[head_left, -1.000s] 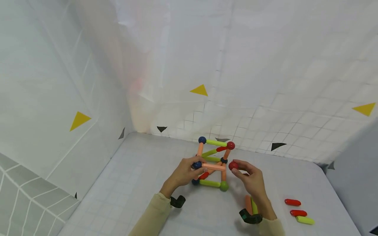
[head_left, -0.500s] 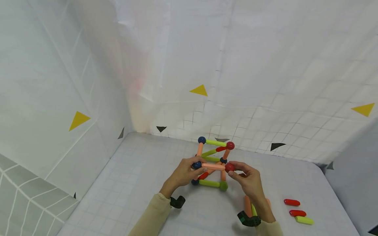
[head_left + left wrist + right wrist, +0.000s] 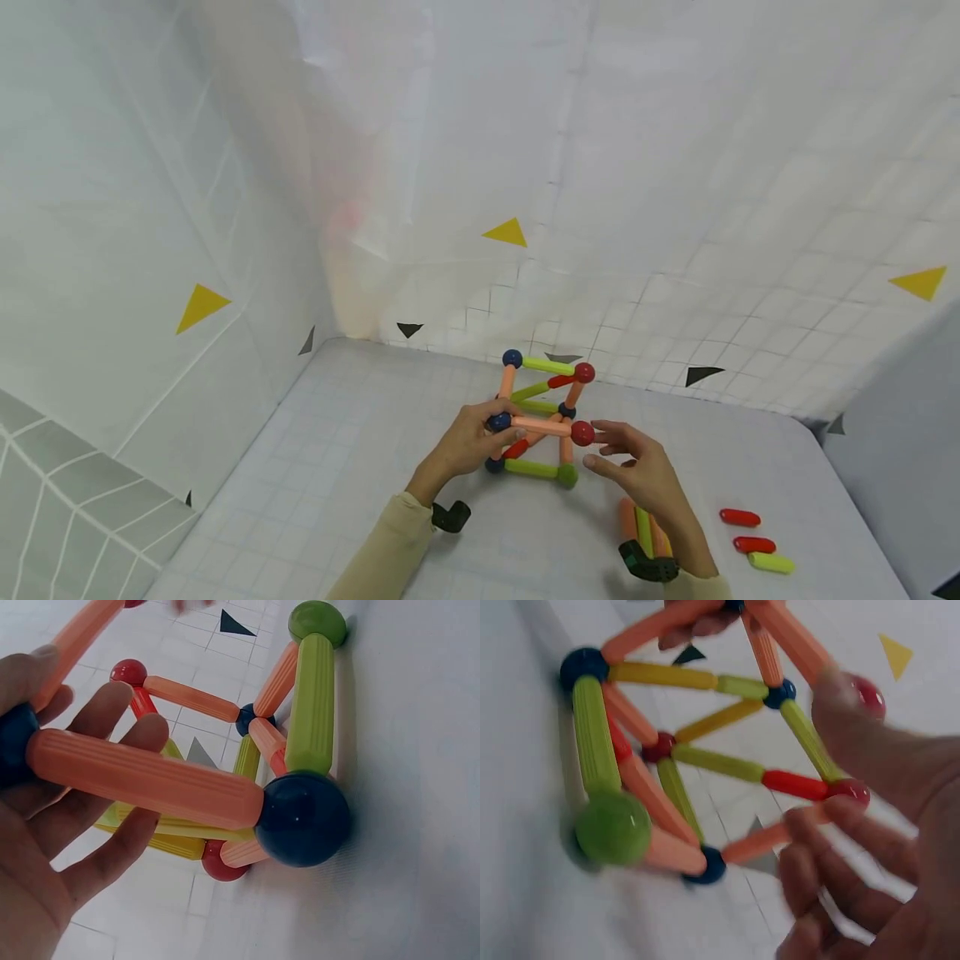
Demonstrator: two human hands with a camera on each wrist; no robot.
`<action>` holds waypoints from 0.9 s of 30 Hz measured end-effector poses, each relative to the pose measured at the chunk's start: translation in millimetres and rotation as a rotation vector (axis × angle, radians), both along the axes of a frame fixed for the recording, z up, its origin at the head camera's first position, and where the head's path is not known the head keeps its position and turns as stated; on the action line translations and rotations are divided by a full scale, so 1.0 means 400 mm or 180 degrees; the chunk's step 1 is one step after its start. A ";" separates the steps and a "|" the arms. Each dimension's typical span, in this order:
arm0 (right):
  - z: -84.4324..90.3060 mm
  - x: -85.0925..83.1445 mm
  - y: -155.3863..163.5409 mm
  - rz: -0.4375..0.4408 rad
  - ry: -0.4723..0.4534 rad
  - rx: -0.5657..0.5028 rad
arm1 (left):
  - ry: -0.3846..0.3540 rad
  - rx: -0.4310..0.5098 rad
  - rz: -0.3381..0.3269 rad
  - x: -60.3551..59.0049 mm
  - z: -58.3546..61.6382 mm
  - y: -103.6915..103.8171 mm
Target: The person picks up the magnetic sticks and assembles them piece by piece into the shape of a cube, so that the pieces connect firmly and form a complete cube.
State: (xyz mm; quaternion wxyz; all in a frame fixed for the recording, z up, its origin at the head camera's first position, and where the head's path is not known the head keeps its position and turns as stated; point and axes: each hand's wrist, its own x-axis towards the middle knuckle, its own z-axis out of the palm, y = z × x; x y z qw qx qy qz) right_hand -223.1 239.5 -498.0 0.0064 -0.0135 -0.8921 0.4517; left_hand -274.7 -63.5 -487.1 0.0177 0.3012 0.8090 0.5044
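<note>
Rods and balls make a cube-like frame (image 3: pixel 540 417) standing on the bench (image 3: pixel 360 467) at lower centre of the head view. The left hand (image 3: pixel 465 442) grips the frame's near upper left corner, fingers curled round a dark blue ball (image 3: pixel 500 422) and the orange rod (image 3: pixel 142 776) joined to it. The right hand (image 3: pixel 637 471) hovers just right of the red ball (image 3: pixel 582 432) at the rod's other end, fingers spread and relaxed, holding nothing. Loose rods (image 3: pixel 750 537), red and green, lie at lower right; more lie beneath the right wrist.
</note>
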 end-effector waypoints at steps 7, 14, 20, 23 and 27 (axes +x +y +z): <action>0.003 0.038 0.048 -0.0199 -0.0999 0.1319 | -0.0091 0.0021 -0.0014 0.006 0.005 0.000; -0.001 0.061 0.031 -0.0242 -0.1204 0.1708 | -0.0150 0.0058 0.0004 0.006 0.004 -0.001; -0.008 0.068 0.017 -0.0321 -0.1378 0.1868 | -0.0153 0.0051 0.0001 0.007 -0.003 0.000; -0.009 0.067 0.006 -0.0310 -0.1398 0.1954 | -0.0152 0.0043 0.0010 0.007 -0.004 -0.001; -0.007 0.061 -0.010 -0.0292 -0.1396 0.2022 | -0.0122 0.0054 0.0012 0.004 -0.002 -0.001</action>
